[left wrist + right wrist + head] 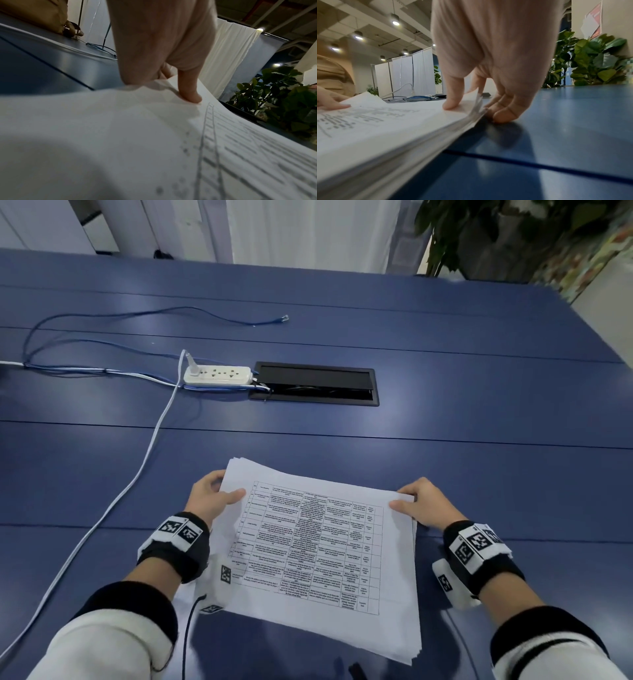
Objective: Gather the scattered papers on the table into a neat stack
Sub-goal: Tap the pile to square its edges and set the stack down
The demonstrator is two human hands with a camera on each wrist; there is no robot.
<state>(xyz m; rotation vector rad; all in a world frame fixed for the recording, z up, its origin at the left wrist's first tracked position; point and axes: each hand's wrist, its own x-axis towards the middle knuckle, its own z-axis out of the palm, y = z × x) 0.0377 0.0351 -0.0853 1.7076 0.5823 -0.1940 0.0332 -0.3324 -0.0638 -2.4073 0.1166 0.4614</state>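
Note:
A stack of white papers (pixel 315 546) with a printed table on the top sheet lies on the blue table (pixel 479 412) in front of me, edges slightly fanned. My left hand (pixel 215 494) grips the stack's far left corner, thumb on top and fingers underneath. My right hand (pixel 416 501) pinches the far right corner, thumb on the top sheet (pixel 452 105) and fingers curled under the edge against the table. The left wrist view shows the thumb (pixel 190 93) pressing the paper (pixel 120 135). The right wrist view shows the stack's layered side edge (pixel 419 142).
A white power strip (pixel 217 375) with white and blue cables (pixel 102 529) lies left of a black cable hatch (pixel 313 383) at mid table. A loose blue network cable (pixel 222 316) runs further back. Potted plants (pixel 496 231) stand beyond the far right corner.

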